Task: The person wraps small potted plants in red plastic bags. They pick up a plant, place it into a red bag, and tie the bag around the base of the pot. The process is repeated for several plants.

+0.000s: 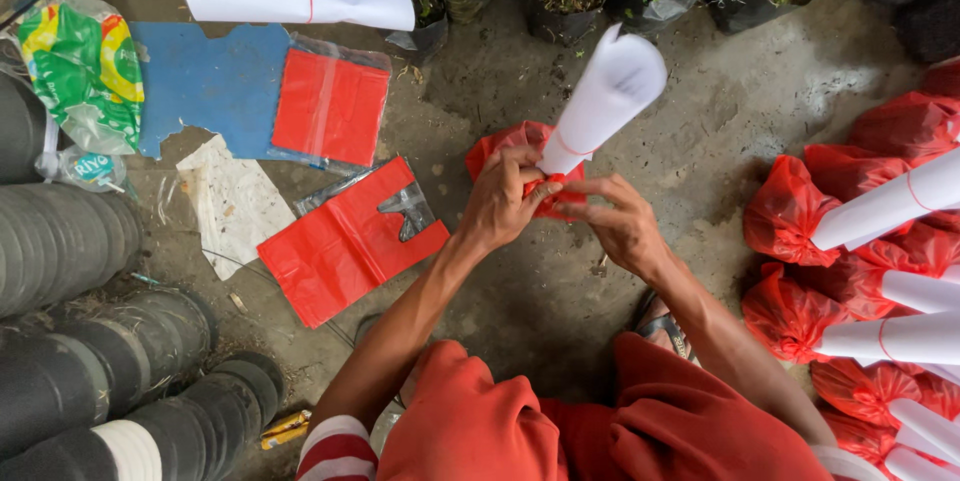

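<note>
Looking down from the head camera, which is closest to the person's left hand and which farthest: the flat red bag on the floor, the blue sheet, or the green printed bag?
From the left hand:
1. Flat red bag, just left on the floor.
2. Blue sheet, farther up-left.
3. Green printed bag, at the far left edge.

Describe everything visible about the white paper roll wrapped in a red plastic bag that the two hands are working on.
The white paper roll is a smooth rolled tube, open at its wide top end, tilted up and to the right. Its lower end sits in a crinkled red plastic bag resting on the grey concrete floor. The left hand and right hand pinch the bag's gathered neck around the roll's base.
</note>
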